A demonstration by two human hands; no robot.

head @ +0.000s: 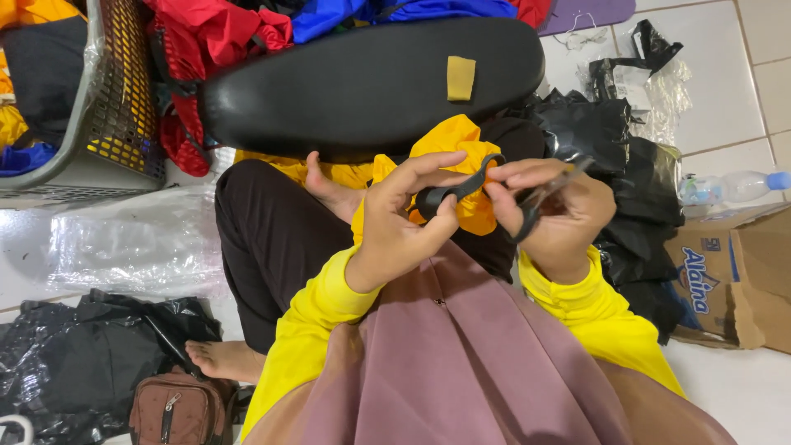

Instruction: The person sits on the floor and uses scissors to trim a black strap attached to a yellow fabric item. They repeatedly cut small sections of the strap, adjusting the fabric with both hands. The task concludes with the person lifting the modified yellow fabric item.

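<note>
I sit cross-legged on a tiled floor. My left hand (pixel 404 218) pinches a black strap (pixel 449 191) that runs across a bunched piece of yellow fabric (pixel 461 148) held over my lap. My right hand (pixel 560 210) grips small scissors (pixel 540 202), their blades pointing up and to the right, close to the strap's right end. Both hands meet at the fabric, just below a long black padded cushion (pixel 371 82) with a yellow patch.
A grey and yellow mesh basket (pixel 115 91) of clothes stands at far left. Red and blue garments (pixel 239 33) lie behind the cushion. Black plastic bags (pixel 610 156), a water bottle (pixel 729 185) and a cardboard box (pixel 733 272) are at right. A brown pouch (pixel 177 408) sits at lower left.
</note>
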